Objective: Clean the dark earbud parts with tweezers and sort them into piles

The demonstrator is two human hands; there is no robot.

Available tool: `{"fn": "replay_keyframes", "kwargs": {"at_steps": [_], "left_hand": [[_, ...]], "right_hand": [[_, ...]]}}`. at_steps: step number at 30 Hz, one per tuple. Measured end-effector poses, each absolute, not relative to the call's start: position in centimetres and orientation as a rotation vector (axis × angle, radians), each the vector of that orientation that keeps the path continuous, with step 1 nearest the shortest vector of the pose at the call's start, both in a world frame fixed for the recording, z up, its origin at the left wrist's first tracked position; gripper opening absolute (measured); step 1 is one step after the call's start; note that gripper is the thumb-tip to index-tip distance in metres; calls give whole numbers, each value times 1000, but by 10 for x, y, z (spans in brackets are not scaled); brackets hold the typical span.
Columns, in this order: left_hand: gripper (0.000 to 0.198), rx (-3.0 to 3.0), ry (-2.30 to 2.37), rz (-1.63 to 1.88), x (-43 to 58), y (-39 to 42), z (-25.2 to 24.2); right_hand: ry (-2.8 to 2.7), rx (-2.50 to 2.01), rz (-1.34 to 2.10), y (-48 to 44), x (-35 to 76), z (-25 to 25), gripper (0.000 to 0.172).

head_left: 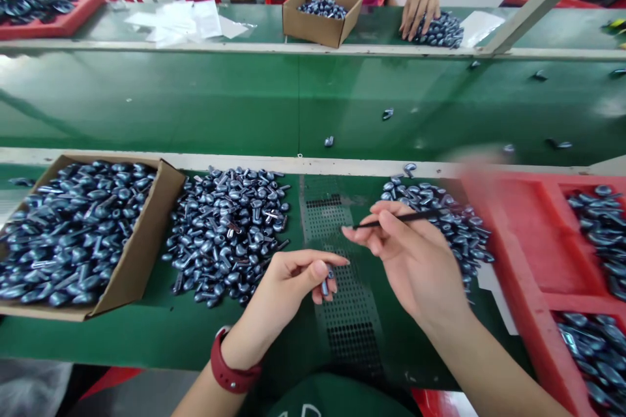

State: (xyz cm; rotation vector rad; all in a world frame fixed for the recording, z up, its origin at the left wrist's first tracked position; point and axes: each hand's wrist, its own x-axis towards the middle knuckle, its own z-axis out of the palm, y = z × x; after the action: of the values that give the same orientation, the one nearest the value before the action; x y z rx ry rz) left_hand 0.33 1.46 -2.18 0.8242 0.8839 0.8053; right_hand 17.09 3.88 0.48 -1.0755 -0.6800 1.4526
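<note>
My left hand (288,287) is closed in a pinch on one small shiny blue-grey part (325,285), held just above the perforated patch (342,273) of the green table. A red band sits on that wrist. My right hand (405,254) grips a thin black stick (396,217) that points left, its tip near my fingertips. A loose heap of the same parts (227,231) lies left of my left hand. Another heap (440,221) lies behind my right hand.
A cardboard box (147,241) full of parts stands at the left. A red tray (533,254) with parts lies at the right. Beyond a green conveyor (244,104), another person's hands (418,10) work at a parts pile beside a small box (317,29).
</note>
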Motion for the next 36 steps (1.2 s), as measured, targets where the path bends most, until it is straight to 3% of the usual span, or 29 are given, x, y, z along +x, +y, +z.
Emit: {"fn": "replay_keyframes", "kwargs": {"at_steps": [10, 36], "left_hand": [[10, 432, 549, 906, 1, -10, 17], [11, 345, 529, 879, 3, -18, 24]], "right_hand": [[-942, -1096, 1520, -14, 168, 57, 6], [-1014, -1193, 1498, -15, 168, 64, 5]]}}
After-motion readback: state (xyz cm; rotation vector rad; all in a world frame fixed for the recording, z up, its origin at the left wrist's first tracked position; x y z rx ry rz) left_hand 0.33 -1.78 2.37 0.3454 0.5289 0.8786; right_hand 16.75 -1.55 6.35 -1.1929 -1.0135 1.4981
